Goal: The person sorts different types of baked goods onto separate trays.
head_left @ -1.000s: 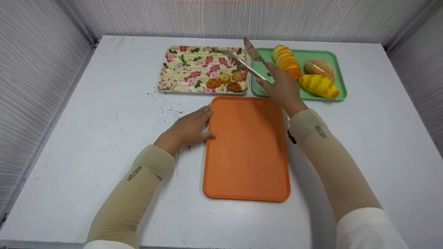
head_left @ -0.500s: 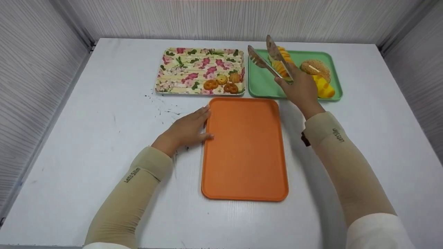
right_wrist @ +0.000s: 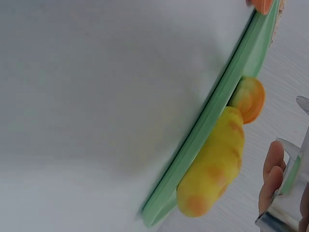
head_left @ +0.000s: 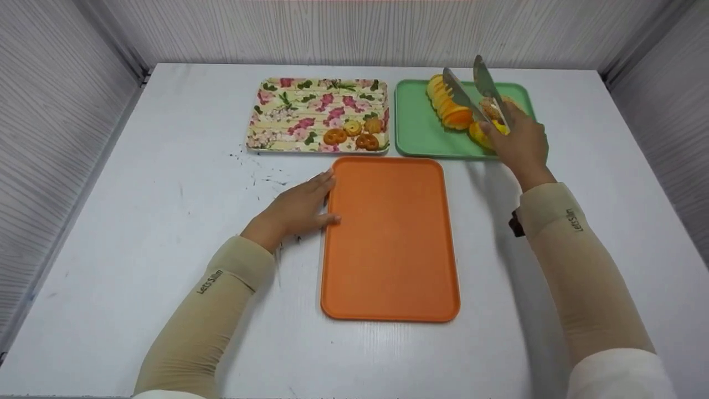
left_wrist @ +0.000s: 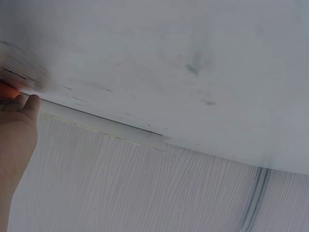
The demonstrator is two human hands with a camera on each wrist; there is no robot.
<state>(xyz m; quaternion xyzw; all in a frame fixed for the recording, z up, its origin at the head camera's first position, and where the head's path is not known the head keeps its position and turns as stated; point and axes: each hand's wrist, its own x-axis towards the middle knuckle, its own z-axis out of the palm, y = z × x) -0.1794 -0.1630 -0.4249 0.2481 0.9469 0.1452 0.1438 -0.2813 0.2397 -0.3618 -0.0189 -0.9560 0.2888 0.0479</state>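
My right hand (head_left: 523, 141) grips metal tongs (head_left: 487, 91), their arms spread and pointing away over the green tray (head_left: 424, 141). Between and below the tong arms show a sesame bun (head_left: 488, 106) and a yellow bread roll (head_left: 481, 134), both partly hidden. To their left lies a ridged orange-yellow bread (head_left: 443, 102). In the right wrist view the yellow bread roll (right_wrist: 212, 164) lies along the tray's wall, with the tongs (right_wrist: 289, 193) at the lower right. My left hand (head_left: 296, 208) rests at the left rim of the orange tray (head_left: 390, 238), thumb over the edge, fingers straight.
A floral tray (head_left: 288, 130) stands left of the green one, with two pretzel-shaped biscuits (head_left: 366, 142) and two round cookies (head_left: 353, 128) in its near right corner. Wood-grain panels (head_left: 360, 33) enclose the white table (head_left: 155, 221) at the back and sides.
My right hand has moved rightward with the tongs, from between the floral and green trays to above the sesame bun and yellow roll. My left hand stays at the orange tray.
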